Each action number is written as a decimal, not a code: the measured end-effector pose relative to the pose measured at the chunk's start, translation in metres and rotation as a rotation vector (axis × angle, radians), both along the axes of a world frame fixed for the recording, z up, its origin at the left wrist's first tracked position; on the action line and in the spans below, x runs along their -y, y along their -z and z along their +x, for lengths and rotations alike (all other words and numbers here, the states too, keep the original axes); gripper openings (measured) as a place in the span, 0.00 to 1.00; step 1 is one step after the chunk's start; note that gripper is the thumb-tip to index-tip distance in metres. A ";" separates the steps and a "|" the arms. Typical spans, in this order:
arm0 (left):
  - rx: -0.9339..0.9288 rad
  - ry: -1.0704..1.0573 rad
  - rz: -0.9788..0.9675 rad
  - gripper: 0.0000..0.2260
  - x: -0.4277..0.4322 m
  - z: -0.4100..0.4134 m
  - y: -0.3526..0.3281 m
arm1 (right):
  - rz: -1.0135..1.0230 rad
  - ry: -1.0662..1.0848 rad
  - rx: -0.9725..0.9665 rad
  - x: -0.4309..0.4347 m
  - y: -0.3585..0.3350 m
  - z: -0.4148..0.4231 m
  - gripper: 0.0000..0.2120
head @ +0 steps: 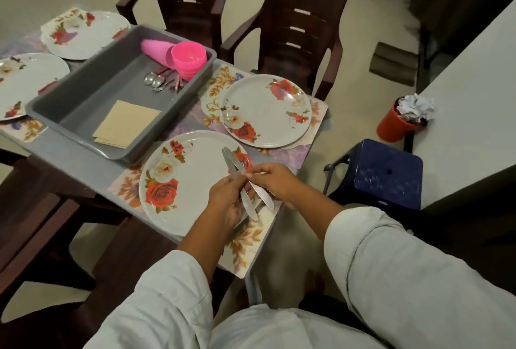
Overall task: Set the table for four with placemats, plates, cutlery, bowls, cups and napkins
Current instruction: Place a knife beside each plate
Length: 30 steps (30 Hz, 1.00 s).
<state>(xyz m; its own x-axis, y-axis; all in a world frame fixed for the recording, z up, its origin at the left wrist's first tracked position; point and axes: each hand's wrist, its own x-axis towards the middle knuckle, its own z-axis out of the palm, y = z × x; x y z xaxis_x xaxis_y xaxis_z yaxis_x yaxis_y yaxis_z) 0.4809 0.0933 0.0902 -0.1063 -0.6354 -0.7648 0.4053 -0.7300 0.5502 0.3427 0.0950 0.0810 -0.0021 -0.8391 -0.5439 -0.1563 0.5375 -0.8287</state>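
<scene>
Table [69, 150], near setting: a white plate [178, 181] with red and white rose print sits on a floral placemat [243, 248].

At the plate's 4 o'clock edge, the left hand [226, 197] grips a bundle of knives [231, 163]. They are plain silver metal with rounded blades; two tips point to 11 o'clock and one to 5 o'clock. The right hand [273, 183] touches the left and pinches a single knife [264, 196], blade angled to 5 o'clock.

A second plate [265, 109] of the same pattern lies on its own mat at 1 o'clock from the first.

A grey tray [83, 102] at 10 o'clock holds beige napkins [127, 123], spoons [156, 80], stacked pink bowls [188, 59] and pink cups [155, 49] lying on their side.

Two far plates [83, 34] lie beyond the tray.
</scene>
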 end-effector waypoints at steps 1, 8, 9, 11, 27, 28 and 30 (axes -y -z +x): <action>0.030 0.000 -0.013 0.10 0.004 -0.008 0.001 | -0.012 -0.027 0.027 0.006 -0.001 -0.010 0.10; 0.132 -0.063 -0.013 0.11 0.029 -0.080 0.002 | 0.082 -0.104 0.090 0.050 0.018 -0.094 0.08; 0.156 -0.088 -0.008 0.11 0.031 -0.092 0.001 | 0.092 -0.078 0.110 0.058 0.020 -0.107 0.09; 0.179 -0.162 0.017 0.11 0.035 -0.113 -0.003 | 0.112 0.008 0.159 0.074 0.018 -0.134 0.12; 0.057 -0.798 0.085 0.09 0.093 -0.136 -0.007 | 0.124 0.328 0.389 0.232 -0.010 -0.159 0.06; 0.047 -0.803 0.084 0.09 0.101 -0.132 -0.006 | 0.125 0.323 0.396 0.242 -0.012 -0.151 0.04; 0.034 -0.824 0.069 0.10 0.117 -0.128 -0.005 | 0.139 0.318 0.442 0.261 -0.016 -0.136 0.08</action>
